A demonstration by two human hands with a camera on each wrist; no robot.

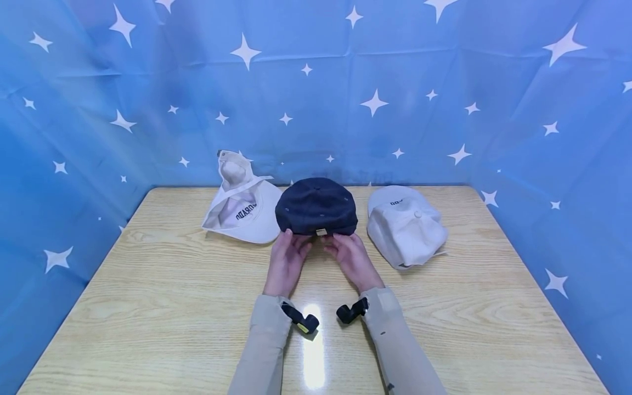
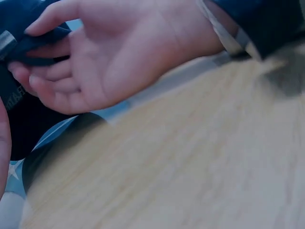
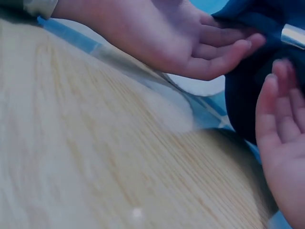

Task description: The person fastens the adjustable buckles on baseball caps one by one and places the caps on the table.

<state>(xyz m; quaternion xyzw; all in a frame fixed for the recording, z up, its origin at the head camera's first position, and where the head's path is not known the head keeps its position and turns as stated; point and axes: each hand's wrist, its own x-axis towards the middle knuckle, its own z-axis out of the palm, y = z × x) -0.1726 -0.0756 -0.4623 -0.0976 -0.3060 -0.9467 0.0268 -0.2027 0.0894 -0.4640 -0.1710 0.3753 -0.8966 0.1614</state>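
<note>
A dark navy baseball cap (image 1: 316, 206) is held at the middle of the table's far side, its back edge and metal strap buckle (image 1: 321, 232) turned toward me. My left hand (image 1: 286, 263) grips the left part of that edge; in the left wrist view the thumb lies outside the band and the index finger behind it. My right hand (image 1: 354, 262) pinches the edge right of the buckle. In the right wrist view, both palms face inward beneath the cap, and some fingertips are hidden behind the navy cloth (image 3: 248, 105).
One white cap (image 1: 242, 211) lies to the left, its inside and dark lettering showing. Another white cap (image 1: 407, 227) lies crown up to the right. A blue star-patterned cloth (image 1: 316, 109) hangs behind the wooden table (image 1: 163, 307) and along its sides.
</note>
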